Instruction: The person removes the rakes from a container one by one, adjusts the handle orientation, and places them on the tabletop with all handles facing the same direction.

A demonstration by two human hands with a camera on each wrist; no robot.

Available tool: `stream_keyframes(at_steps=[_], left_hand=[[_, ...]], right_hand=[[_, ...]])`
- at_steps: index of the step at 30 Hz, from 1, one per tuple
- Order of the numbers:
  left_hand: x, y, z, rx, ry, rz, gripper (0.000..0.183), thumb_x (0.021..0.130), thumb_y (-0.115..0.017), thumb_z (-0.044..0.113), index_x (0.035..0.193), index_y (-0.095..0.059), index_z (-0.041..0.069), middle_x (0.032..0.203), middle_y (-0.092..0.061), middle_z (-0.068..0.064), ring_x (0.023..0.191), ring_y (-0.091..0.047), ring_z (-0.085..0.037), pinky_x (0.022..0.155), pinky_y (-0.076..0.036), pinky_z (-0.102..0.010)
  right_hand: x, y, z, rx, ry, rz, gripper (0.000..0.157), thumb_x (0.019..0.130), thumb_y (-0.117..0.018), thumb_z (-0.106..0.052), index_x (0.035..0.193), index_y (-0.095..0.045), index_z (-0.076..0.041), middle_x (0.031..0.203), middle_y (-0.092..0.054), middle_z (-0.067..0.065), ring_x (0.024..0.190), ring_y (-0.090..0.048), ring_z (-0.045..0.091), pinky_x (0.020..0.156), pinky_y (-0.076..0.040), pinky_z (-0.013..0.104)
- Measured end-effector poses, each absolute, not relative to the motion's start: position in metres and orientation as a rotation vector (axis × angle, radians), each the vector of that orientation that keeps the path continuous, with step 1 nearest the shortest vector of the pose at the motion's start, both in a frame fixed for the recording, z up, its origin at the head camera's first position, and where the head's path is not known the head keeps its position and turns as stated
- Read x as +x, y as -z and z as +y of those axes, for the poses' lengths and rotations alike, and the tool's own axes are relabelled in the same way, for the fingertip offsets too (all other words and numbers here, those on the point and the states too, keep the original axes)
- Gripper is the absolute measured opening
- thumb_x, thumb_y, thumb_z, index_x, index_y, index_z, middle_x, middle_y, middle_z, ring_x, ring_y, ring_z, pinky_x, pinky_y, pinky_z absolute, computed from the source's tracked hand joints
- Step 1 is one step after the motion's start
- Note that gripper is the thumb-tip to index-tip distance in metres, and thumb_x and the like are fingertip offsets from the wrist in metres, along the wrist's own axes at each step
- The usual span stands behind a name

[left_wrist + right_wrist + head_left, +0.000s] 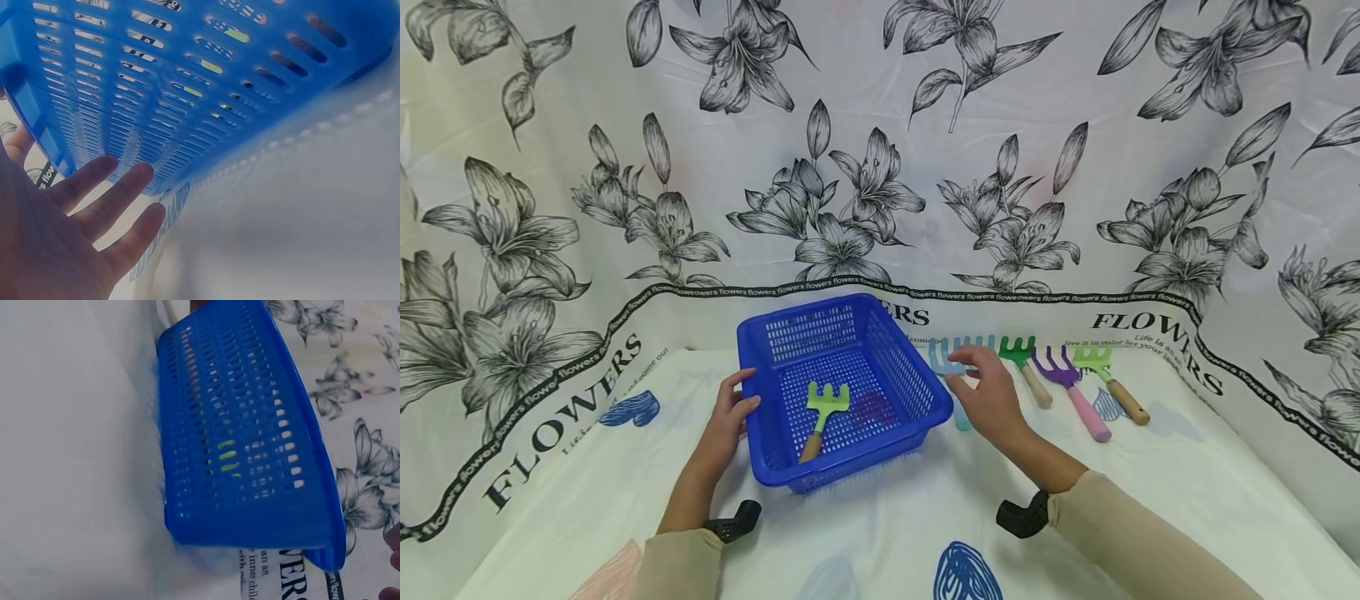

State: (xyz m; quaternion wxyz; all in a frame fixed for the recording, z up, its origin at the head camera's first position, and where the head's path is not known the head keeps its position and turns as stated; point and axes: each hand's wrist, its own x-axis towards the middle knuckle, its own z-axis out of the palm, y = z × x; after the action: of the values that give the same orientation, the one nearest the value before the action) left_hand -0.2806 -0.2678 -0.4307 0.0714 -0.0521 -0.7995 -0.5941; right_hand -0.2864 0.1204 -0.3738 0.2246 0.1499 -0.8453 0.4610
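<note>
A blue plastic basket [842,471] with slotted walls sits in the middle of the head view. Inside it lies a small light-green hand rake [827,402] with a wooden handle. My left hand [724,417] holds the basket's left rim at the thumb side, while the other fingers [125,194] spread below the rim along the outer wall. Just beyond the right rim, my right hand [992,396] hovers with bent fingers and a gap between thumb and forefinger, nothing visible in it. It partly hides light-blue rakes [938,354] behind it.
Right of the right hand lie a dark-green rake [1036,383] with a wooden handle, a purple rake [1078,404] with a pink handle, and another light-green rake [1120,392]. A flower-print cloth [865,208] hangs behind the white-covered table [880,550].
</note>
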Motion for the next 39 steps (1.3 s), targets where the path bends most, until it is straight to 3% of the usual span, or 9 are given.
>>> stream_keyframes(at_steps=[9, 17, 20, 39], left_hand=[[-0.281, 0.430, -0.267, -0.156, 1.809, -2.393, 0.057, 0.102, -0.040, 0.031, 0.153, -0.016, 0.021, 0.152, -0.022, -0.028, 0.133, -0.034, -0.049, 0.103, -0.029, -0.066], [-0.282, 0.427, -0.269, -0.147, 1.803, -2.414, 0.057, 0.102, -0.039, 0.026, 0.153, -0.014, 0.018, 0.150, -0.022, -0.031, 0.132, -0.034, -0.051, 0.103, -0.029, -0.066], [-0.282, 0.428, -0.270, -0.141, 1.816, -2.409, 0.058, 0.102, -0.038, 0.025, 0.153, -0.013, 0.018, 0.151, -0.021, -0.032, 0.132, -0.033, -0.052, 0.103, -0.028, -0.066], [-0.279, 0.427, -0.267, -0.162, 1.798, -2.400, 0.058, 0.102, -0.039, 0.031, 0.153, -0.015, 0.020, 0.150, -0.024, -0.030, 0.131, -0.036, -0.051, 0.102, -0.029, -0.066]], right_hand=[[-0.284, 0.372, 0.100, 0.489, -1.318, -2.346, 0.026, 0.091, -0.067, -0.009, 0.116, -0.061, -0.005, 0.132, -0.053, 0.013, 0.123, -0.049, 0.028, 0.097, -0.046, 0.047], [-0.276, 0.367, 0.082, 0.598, -1.169, -2.508, 0.049, 0.091, -0.068, -0.021, 0.136, -0.051, -0.011, 0.153, -0.033, 0.012, 0.142, -0.025, 0.033, 0.108, -0.029, 0.059], [-0.275, 0.367, 0.075, 0.661, -1.156, -2.536, 0.057, 0.091, -0.069, -0.023, 0.142, -0.046, -0.013, 0.156, -0.027, 0.012, 0.144, -0.021, 0.034, 0.107, -0.028, 0.061], [-0.274, 0.360, 0.042, 0.710, -1.106, -2.667, 0.087, 0.080, -0.078, -0.041, 0.152, -0.032, -0.024, 0.160, -0.018, 0.007, 0.144, -0.021, 0.036, 0.104, -0.033, 0.061]])
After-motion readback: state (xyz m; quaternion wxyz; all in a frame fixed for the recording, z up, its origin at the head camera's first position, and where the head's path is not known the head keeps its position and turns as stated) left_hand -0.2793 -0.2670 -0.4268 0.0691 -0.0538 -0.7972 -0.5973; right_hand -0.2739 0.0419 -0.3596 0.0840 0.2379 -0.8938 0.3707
